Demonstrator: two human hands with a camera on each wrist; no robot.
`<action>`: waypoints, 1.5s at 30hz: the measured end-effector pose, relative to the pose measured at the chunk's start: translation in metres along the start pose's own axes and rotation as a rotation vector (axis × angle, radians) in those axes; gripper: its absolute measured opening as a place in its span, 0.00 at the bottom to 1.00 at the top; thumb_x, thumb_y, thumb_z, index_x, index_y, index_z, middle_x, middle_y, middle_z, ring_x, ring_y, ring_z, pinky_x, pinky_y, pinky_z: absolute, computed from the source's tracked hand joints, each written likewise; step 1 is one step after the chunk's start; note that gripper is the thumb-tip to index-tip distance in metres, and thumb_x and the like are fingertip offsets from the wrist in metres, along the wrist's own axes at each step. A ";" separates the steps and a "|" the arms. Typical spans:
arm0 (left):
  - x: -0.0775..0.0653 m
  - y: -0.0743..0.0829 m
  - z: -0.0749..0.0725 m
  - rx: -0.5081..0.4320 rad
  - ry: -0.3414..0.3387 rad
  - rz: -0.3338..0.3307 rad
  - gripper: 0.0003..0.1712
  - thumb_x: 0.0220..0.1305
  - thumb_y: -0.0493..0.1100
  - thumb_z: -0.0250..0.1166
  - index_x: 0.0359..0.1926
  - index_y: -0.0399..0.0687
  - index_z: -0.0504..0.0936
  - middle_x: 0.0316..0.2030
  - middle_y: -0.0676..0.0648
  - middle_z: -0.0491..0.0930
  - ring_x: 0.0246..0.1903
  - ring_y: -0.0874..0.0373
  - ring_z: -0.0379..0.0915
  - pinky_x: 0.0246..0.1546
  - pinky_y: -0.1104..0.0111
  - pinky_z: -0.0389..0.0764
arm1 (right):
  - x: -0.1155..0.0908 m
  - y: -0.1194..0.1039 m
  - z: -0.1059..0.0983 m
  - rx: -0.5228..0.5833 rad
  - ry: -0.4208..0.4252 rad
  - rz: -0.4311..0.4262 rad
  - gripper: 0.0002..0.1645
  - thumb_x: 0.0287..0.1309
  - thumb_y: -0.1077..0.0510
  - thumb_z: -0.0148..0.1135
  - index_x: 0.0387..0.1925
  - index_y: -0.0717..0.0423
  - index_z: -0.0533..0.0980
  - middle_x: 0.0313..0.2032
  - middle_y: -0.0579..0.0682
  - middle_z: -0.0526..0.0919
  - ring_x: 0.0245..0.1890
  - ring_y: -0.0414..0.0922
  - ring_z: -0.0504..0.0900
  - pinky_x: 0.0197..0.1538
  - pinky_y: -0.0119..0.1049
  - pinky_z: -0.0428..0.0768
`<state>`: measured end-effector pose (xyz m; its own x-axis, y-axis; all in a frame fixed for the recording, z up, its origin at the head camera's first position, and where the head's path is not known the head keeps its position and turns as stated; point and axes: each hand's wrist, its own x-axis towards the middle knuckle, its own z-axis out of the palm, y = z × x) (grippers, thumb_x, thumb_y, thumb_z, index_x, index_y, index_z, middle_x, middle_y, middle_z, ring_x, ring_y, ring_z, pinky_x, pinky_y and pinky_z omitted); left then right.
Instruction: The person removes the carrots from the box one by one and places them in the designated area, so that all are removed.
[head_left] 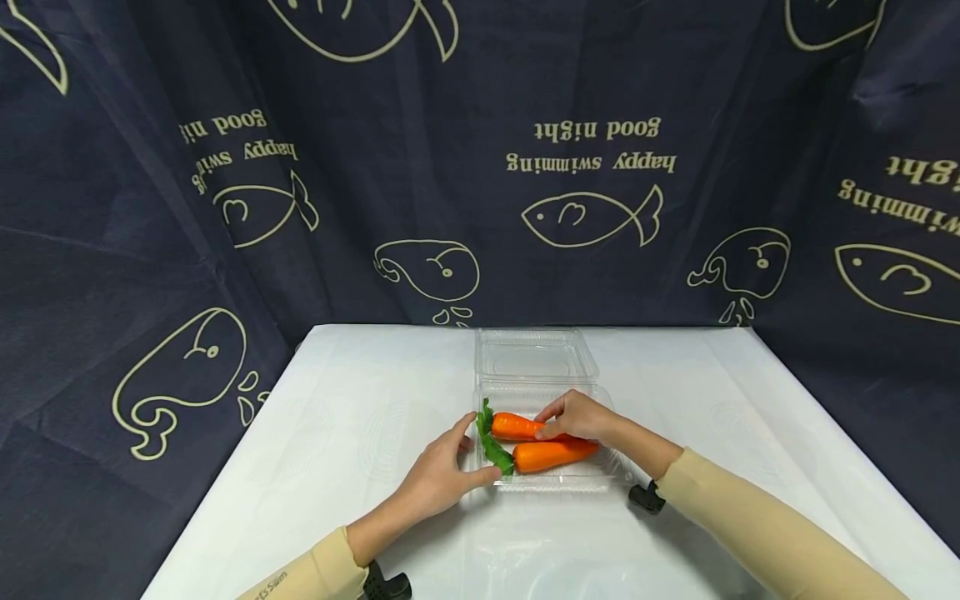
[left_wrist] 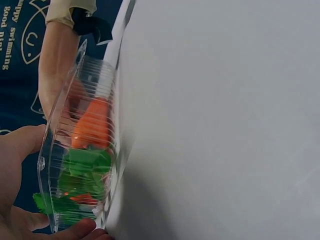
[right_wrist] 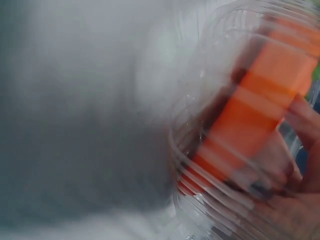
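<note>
Two orange carrots lie side by side in the base of a clear plastic clamshell box, their green leafy tops at its left end. My right hand reaches in from the right and pinches the rear carrot near its middle, covering its narrow end. The front carrot lies just below those fingers. At the box's left side is my left hand, thumb and fingers spread along the wall beside the leaves. The left wrist view shows its fingertips right at the box wall. The right wrist view is blurred.
The box's hinged lid lies folded back behind the base on the white table. A dark curtain with fish drawings hangs along the table's back edge. Dark wrist cameras sit under both sleeves.
</note>
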<state>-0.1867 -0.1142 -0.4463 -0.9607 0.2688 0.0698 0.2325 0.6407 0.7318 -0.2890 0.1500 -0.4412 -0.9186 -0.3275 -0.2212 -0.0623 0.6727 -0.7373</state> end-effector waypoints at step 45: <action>0.000 -0.001 0.002 -0.003 0.005 -0.007 0.56 0.57 0.62 0.73 0.78 0.45 0.58 0.53 0.41 0.80 0.52 0.49 0.76 0.54 0.51 0.76 | -0.001 0.000 0.003 0.119 -0.046 -0.003 0.19 0.45 0.57 0.81 0.43 0.55 0.88 0.27 0.48 0.77 0.35 0.46 0.69 0.34 0.34 0.64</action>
<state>-0.1871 -0.1136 -0.4487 -0.9630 0.2608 0.0683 0.2255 0.6401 0.7344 -0.2869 0.1479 -0.4427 -0.8993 -0.3612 -0.2465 -0.0155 0.5896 -0.8076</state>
